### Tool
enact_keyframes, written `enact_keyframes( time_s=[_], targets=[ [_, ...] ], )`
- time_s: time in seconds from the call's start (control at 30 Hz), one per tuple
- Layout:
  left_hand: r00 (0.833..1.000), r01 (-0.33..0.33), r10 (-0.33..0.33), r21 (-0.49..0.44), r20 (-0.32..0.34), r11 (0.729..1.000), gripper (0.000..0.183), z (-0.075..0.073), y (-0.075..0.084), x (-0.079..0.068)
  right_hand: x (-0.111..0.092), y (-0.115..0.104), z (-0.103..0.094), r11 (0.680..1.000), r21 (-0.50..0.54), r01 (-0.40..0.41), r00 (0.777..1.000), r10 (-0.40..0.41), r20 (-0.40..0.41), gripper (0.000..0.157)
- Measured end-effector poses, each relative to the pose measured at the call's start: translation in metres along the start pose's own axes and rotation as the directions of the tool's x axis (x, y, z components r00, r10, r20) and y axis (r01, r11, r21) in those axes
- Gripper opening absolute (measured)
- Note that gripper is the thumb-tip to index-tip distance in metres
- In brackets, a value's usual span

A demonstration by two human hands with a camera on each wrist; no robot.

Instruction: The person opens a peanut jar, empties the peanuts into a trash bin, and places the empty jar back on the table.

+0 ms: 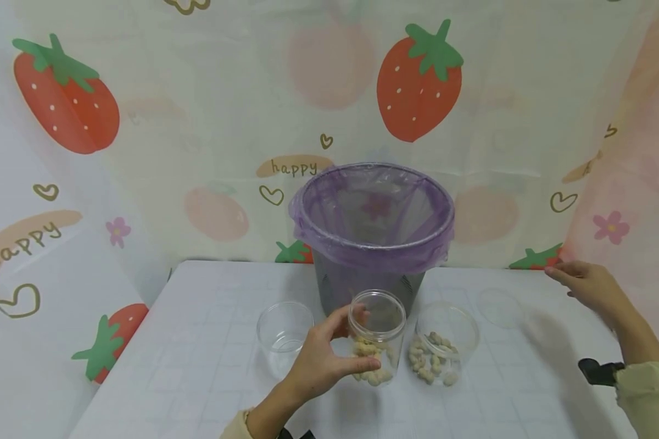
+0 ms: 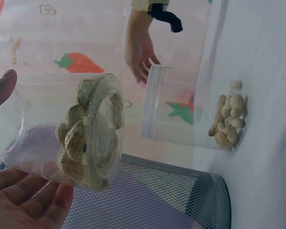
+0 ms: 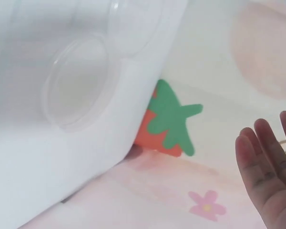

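Note:
My left hand [image 1: 321, 353] grips a transparent plastic jar [image 1: 378, 332], thumb on the near side and fingers behind it. Unshelled peanuts [image 2: 75, 138] lie at the bottom of this jar, which is held above the table in front of the bin and has no lid on. Off to the right, my right hand [image 1: 590, 286] is raised near the table's far right corner, its fingers loosely extended and nothing in them. Between the hands stands a second transparent jar [image 1: 467, 332], also with peanuts [image 1: 431, 363] in the bottom. A round transparent lid [image 1: 500, 308] lies flat nearer the right hand.
A mesh bin [image 1: 335, 286] lined with a purple bag [image 1: 307, 231] stands at the back middle of the white table [image 1: 198, 366]. Left of the held jar is another transparent jar [image 1: 285, 350]. Strawberry-printed cloth [image 1: 225, 91] hangs behind and along the sides.

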State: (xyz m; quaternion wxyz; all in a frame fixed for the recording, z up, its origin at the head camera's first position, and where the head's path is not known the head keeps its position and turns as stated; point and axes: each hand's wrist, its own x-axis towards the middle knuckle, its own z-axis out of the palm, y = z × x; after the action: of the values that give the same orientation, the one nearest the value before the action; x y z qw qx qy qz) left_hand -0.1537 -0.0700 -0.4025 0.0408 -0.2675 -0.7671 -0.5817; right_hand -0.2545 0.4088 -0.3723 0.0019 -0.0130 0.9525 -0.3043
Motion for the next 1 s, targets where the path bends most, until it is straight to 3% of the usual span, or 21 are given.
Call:
enact_keyframes(
  time_s=[0.23, 0.43, 0.63, 1.0],
  targets=[
    [1.0, -0.023, 0.023, -0.001, 0.002, 1.0, 0.075, 0.0, -0.002, -0.001, 0.001, -0.019, -0.004, 0.999, 0.043, 0.014, 0.999, -0.012, -0.053, 0.056],
    [1.0, -0.006, 0.006, -0.008, 0.009, 1.0, 0.074, 0.001, -0.003, -0.003, 0.005, -0.035, -0.006, 0.999, 0.016, 0.038, 0.995, -0.037, -0.091, 0.058],
    [1.0, 0.009, -0.009, 0.0, 0.01, 1.0, 0.075, 0.002, -0.002, -0.002, 0.007, -0.052, -0.009, 0.996, 0.055, 0.064, 0.992, -0.057, -0.109, 0.06],
    [1.0, 0.006, -0.006, 0.011, 0.008, 1.0, 0.075, 0.002, 0.0, 0.0, 0.017, -0.083, -0.01, 0.982, 0.11, 0.151, 0.979, -0.133, -0.155, 0.053]
  ],
)
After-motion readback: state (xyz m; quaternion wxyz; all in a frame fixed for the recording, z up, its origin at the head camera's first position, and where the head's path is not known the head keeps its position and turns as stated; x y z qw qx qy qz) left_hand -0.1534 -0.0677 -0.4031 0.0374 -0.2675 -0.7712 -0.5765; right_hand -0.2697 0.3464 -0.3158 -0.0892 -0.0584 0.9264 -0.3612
